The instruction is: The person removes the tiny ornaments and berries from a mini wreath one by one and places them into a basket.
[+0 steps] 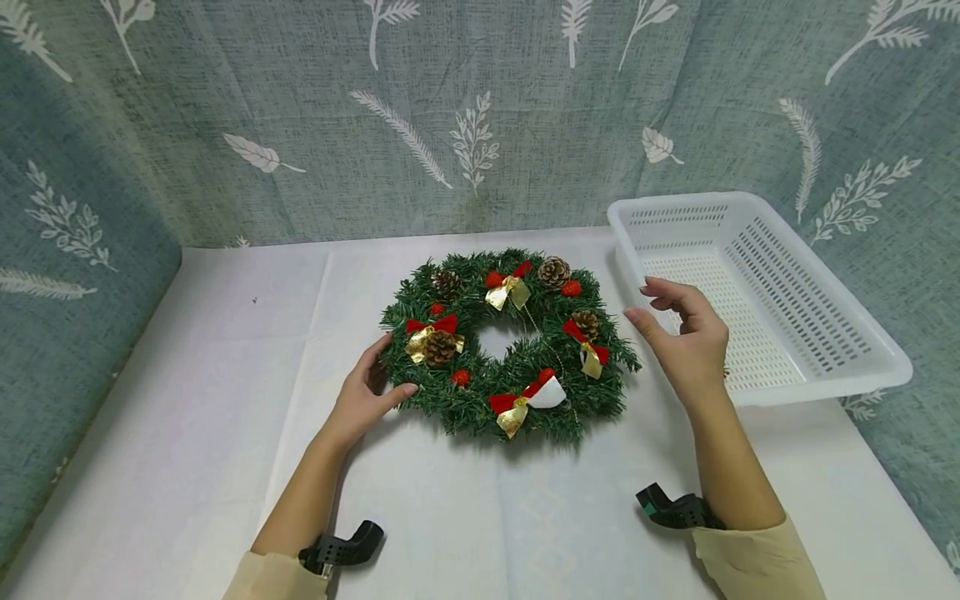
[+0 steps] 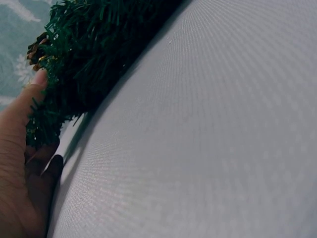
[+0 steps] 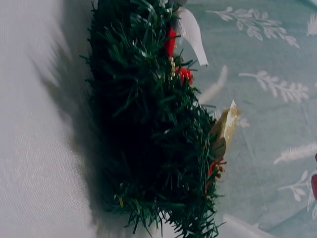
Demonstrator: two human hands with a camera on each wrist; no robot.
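Observation:
A green artificial wreath (image 1: 525, 360) lies on the white-covered table, trimmed with red and gold bows, red berries and pinecones. My left hand (image 1: 360, 406) holds its left edge, thumb over the greenery and fingers at its outer side; the left wrist view shows the thumb (image 2: 39, 82) pressed against the needles near a pinecone (image 2: 37, 51). The front bow (image 1: 517, 404) has one white loop. Off the wreath's right side, my right hand (image 1: 690, 342) is raised with fingers loosely bent and holding nothing. The right wrist view shows the wreath's side (image 3: 143, 114) close by.
A white plastic basket (image 1: 832, 321) with slotted walls stands at the right, behind the right hand. A bit of something brown (image 1: 725, 372) shows in it beside the wrist. Green leaf-patterned cloth (image 1: 315, 125) hangs behind the table (image 1: 420, 517) and at both sides.

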